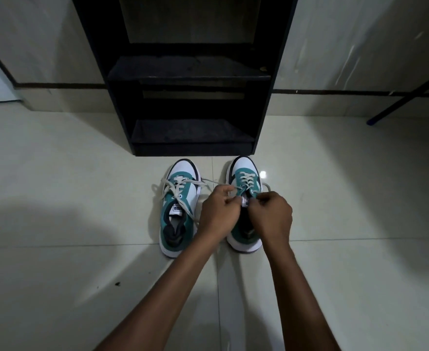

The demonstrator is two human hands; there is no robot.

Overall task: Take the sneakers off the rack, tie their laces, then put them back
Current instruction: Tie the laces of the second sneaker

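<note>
1. Sneakers sit side by side on the tiled floor [81, 188], toes toward the dark rack [190, 102].
2. Left sneaker [179, 209] lies with loose laces [169, 188].
3. Left hand [219, 211] and right hand [271, 214] pinch the laces over the right sneaker [246, 173], fingers closed on them.

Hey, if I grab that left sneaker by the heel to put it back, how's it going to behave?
The left sneaker likely lifts easily and stays stable, given its broad flat sole. Its loose laces lie sprawled on the floor, so they will probably dangle and may snag on the rack. The padded collar probably squashes somewhat when gripped.
</note>
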